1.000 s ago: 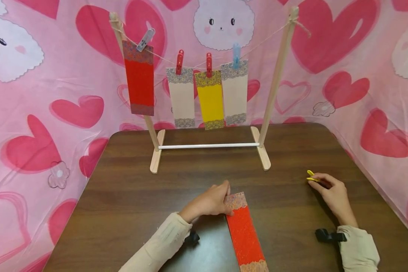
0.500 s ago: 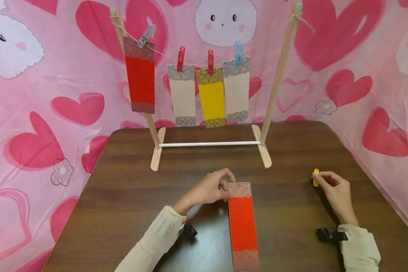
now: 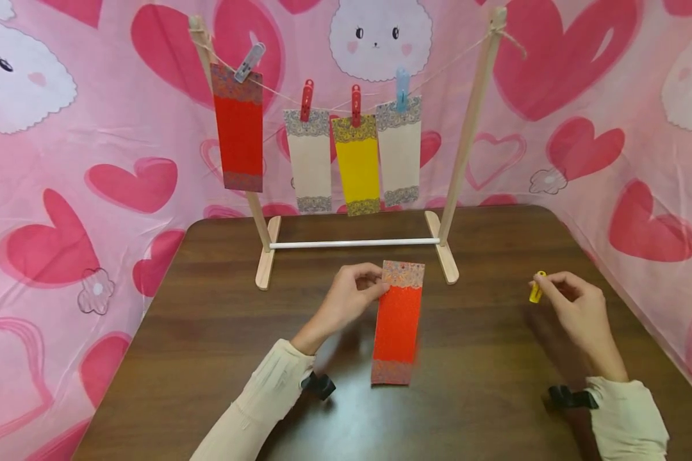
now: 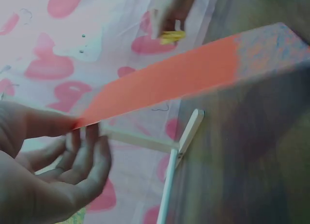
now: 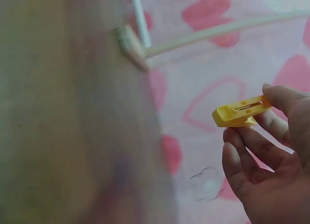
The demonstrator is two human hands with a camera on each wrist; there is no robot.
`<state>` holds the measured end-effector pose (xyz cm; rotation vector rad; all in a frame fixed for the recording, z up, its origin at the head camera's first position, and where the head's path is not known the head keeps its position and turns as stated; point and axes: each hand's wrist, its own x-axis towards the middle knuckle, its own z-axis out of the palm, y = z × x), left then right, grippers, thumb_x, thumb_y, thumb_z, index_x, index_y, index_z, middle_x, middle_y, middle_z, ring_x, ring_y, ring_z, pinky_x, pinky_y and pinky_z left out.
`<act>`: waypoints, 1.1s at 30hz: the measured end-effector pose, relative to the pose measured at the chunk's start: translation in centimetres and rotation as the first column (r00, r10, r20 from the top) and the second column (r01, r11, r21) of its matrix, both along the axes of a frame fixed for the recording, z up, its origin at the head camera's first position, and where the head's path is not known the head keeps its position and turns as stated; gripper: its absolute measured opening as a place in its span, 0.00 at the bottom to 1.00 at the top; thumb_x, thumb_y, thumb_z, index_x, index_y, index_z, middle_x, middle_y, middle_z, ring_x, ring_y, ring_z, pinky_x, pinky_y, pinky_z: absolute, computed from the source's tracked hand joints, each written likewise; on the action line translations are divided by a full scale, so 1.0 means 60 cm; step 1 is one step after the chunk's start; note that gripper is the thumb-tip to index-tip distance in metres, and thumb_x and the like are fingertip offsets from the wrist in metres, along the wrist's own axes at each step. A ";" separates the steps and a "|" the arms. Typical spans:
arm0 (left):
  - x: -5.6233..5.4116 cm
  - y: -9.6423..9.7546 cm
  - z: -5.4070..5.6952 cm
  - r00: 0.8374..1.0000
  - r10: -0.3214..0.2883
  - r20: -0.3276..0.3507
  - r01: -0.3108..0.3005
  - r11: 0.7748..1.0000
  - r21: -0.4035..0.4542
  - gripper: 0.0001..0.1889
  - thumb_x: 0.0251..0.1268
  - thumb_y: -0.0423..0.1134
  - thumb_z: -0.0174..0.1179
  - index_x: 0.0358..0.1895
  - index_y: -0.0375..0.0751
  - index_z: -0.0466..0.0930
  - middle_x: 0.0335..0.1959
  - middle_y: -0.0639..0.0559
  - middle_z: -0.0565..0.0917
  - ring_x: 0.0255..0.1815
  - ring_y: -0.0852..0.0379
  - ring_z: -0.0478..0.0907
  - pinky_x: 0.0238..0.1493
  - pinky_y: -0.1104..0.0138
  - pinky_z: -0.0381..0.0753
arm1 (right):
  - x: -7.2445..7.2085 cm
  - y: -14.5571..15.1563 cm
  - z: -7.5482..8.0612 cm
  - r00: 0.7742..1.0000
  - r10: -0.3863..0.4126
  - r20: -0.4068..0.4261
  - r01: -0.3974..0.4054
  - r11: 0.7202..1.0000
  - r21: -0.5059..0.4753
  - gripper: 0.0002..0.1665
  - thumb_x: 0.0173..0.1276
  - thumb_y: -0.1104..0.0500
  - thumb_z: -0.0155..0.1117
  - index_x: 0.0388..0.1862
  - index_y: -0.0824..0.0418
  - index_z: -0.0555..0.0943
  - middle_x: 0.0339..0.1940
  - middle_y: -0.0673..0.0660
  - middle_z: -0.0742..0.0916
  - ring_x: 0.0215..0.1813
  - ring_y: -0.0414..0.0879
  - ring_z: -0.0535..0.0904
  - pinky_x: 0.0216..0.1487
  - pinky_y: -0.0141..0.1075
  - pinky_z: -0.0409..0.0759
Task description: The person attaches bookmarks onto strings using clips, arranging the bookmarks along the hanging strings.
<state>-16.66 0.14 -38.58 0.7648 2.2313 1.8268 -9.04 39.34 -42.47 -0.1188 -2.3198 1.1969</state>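
Note:
My left hand (image 3: 348, 296) pinches a red card (image 3: 398, 323) with patterned bands at both ends, by its upper left edge. The card is tilted up over the table, and the left wrist view shows thumb and fingers on one end of it. Off to the right, my right hand (image 3: 579, 310) pinches a yellow clothespin (image 5: 240, 112) between thumb and fingers. Behind them, a string between wooden posts carries a red card (image 3: 239, 131) under a grey clothespin (image 3: 249, 63), two white cards and a yellow card (image 3: 357, 168). Red clothespins and a blue clothespin (image 3: 402, 89) grip these.
The wooden stand has feet (image 3: 443, 250) joined by a white bar (image 3: 354, 243) on the brown table (image 3: 207, 358). A pink heart-patterned cloth (image 3: 121, 109) hangs behind and at the sides. Each wrist wears a black strap mount (image 3: 571, 397).
My left hand has lifted the red card from the table and moved it forward toward the stand. My right hand has risen slightly and turned the yellow clothespin.

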 end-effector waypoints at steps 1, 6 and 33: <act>-0.003 0.003 0.003 0.999 0.028 -0.035 -0.027 1.000 0.009 0.07 0.62 0.26 0.65 0.42 0.29 0.83 0.33 0.41 0.85 0.30 0.56 0.80 0.35 0.70 0.82 | -0.002 -0.004 0.010 1.000 0.018 -0.024 -0.018 1.000 0.007 0.09 0.68 0.65 0.67 0.41 0.72 0.81 0.32 0.40 0.89 0.35 0.30 0.83 0.36 0.17 0.75; -0.017 0.011 0.025 0.994 0.052 -0.100 -0.044 0.996 0.080 0.07 0.64 0.26 0.64 0.44 0.30 0.83 0.37 0.41 0.84 0.34 0.53 0.79 0.39 0.66 0.83 | -0.008 -0.019 0.060 0.992 0.101 -0.081 -0.096 0.994 0.058 0.22 0.65 0.72 0.67 0.58 0.70 0.76 0.37 0.35 0.87 0.38 0.28 0.83 0.41 0.15 0.76; -0.116 0.086 0.118 0.979 0.084 -0.184 -0.022 0.949 0.316 0.08 0.68 0.26 0.60 0.48 0.27 0.78 0.39 0.34 0.85 0.35 0.49 0.85 0.43 0.56 0.87 | -0.009 -0.068 0.265 0.936 0.221 -0.274 -0.126 0.937 0.325 0.26 0.54 0.75 0.75 0.54 0.64 0.84 0.45 0.48 0.87 0.45 0.32 0.79 0.50 0.19 0.73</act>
